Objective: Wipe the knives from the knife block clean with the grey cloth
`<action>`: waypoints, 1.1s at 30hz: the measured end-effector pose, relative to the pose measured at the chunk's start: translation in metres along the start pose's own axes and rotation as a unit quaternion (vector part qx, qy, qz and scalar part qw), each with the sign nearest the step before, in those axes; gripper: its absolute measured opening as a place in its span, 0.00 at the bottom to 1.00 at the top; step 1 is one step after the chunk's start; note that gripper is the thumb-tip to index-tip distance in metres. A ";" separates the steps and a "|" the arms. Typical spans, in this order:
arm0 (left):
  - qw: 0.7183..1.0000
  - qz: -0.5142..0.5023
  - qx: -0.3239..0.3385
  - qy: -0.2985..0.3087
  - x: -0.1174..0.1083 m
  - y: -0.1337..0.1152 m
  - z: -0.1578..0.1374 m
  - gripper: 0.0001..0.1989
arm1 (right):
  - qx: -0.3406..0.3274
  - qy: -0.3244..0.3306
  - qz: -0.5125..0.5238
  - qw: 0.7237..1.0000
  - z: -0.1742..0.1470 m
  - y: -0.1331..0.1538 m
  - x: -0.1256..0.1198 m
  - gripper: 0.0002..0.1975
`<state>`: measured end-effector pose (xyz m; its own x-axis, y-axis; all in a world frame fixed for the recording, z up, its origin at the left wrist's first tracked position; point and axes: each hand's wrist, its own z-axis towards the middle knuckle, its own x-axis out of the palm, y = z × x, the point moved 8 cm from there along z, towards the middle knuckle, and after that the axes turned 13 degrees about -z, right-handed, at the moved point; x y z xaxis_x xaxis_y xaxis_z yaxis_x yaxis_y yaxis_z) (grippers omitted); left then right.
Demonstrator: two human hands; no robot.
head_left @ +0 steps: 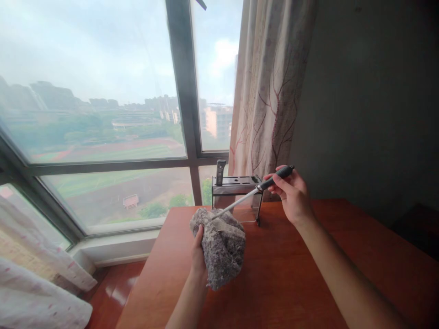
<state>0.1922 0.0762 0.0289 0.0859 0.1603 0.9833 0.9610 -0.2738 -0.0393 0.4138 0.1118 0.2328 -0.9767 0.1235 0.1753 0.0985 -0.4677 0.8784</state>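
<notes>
My right hand (294,194) grips the black handle of a sharpening steel (240,201) between thumb and fingers. The metal rod slants down to the left, its far end against a rumpled, fluffy grey cloth (224,251). My left hand (199,251) is closed on the left side of this cloth, the thumb showing on top and the other fingers hidden behind it. Behind the rod stands a knife block (236,188) with clear sides and a slotted top. One knife (220,172) with a grey handle is upright in its left end.
The reddish-brown wooden table (281,283) lies under both hands, its left edge beside the wooden floor (115,292). Past it are a large window (113,169) and a patterned curtain (270,91). Another curtain (37,292) hangs at the lower left, and a dark wall (356,114) stands right.
</notes>
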 end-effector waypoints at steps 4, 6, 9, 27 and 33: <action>0.998 -0.027 0.004 0.060 0.010 -0.004 -0.004 0.16 | 0.069 -0.005 0.076 0.995 -0.056 -0.047 0.005 0.16; 0.996 -0.026 0.053 0.067 0.012 -0.015 -0.004 0.14 | 0.113 0.016 0.083 0.990 -0.082 -0.077 0.009 0.15; 0.989 0.003 0.149 0.014 0.009 -0.037 -0.006 0.12 | 0.172 0.057 0.033 0.983 -0.109 -0.119 0.009 0.14; 0.935 0.048 0.347 0.065 0.036 -0.123 -0.042 0.28 | 0.181 0.230 -0.136 0.946 -0.126 -0.140 -0.003 0.20; 0.955 0.052 0.267 0.113 0.041 -0.104 -0.037 0.26 | 0.129 0.247 -0.205 0.938 -0.129 -0.141 0.008 0.21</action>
<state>0.0857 0.0759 0.0798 0.1876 -0.0670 0.9800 0.9524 0.2565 -0.1647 0.3672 0.0655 0.0527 -0.9057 -0.2041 -0.3715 -0.3233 -0.2340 0.9169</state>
